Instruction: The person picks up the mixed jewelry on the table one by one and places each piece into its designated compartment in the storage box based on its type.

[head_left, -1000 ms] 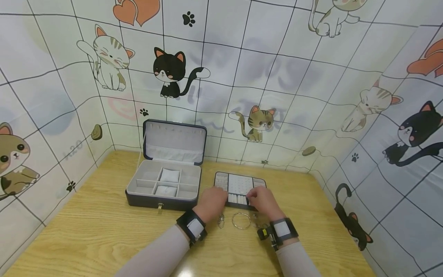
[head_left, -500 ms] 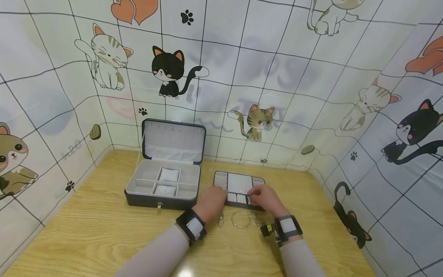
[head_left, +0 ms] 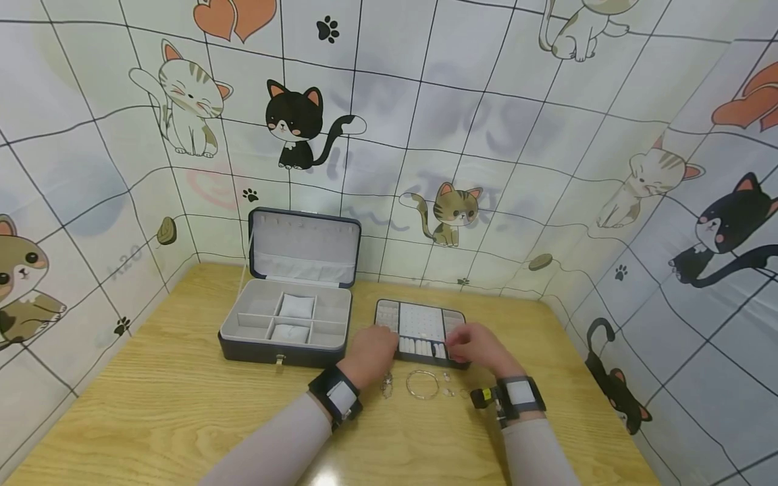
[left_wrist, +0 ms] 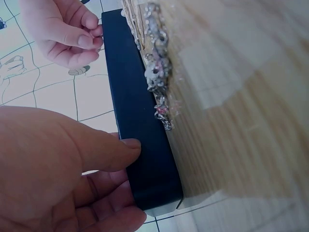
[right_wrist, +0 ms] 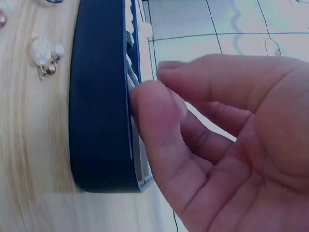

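A dark-blue jewelry tray [head_left: 419, 360] with a white interior and a row of white ring rolls [head_left: 419, 347] sits on the wooden table. My left hand [head_left: 371, 358] grips its front left corner. In the left wrist view the thumb [left_wrist: 118, 150] presses the outer wall while the other fingers curl behind. My right hand [head_left: 480, 348] is at the tray's front right end, beside the ring rolls. Its bent fingertips [right_wrist: 154, 104] reach over the rim in the right wrist view; I cannot tell whether they pinch anything small.
An opened dark jewelry box [head_left: 255, 349] with compartments and two white cushions [head_left: 298, 307] stands to the left. In front of the tray lie a charm bracelet [head_left: 387, 386], a bangle [head_left: 409, 388] and small earrings [right_wrist: 42, 52]. A cat-print curtain [head_left: 389, 135] hangs behind.
My right hand has shifted right, away from the ring rolls to the tray's right end, exposing more rolls and the small earrings. The left hand keeps its grip on the tray.
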A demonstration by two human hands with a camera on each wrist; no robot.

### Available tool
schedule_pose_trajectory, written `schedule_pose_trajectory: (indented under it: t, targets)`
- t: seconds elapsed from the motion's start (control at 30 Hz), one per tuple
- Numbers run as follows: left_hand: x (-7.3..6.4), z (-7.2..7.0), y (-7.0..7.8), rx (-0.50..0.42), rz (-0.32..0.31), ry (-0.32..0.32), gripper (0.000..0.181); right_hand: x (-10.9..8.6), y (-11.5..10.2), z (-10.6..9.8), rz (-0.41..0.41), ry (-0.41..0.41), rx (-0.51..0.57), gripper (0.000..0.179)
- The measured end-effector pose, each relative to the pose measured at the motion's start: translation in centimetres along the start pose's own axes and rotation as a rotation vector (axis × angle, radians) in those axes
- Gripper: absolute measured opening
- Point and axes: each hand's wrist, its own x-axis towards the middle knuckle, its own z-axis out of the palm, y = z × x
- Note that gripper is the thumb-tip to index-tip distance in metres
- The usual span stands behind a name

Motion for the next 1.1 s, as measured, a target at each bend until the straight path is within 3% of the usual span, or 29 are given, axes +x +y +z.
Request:
schedule_pose_trajectory:
  t: [0.37,0.57,0.8,1.1]
  targets:
    - [0.1,0.0,-0.1,0.004,-0.010,-0.042,0.006,-0.2,0.9,-0.6,-0.044,-0.125,0.014,0.006]
    - [0.1,-0.1,0.1,0.005,-0.011,-0.030,0.006,-0.2,0.9,-0.4,-0.038,-0.105,-0.023,0.005]
    - [0.3,-0.3,0.2,0.022,0.018,0.036,0.005,-1.1,0.6,-0.5,-0.083,-0.013,-0.091,0.010]
    - [0.0,-0.2,0.2,0.026,-0.001,-0.009,0.005,-3.4,0.8,0.7,-0.174,-0.019,-0.128,0.013]
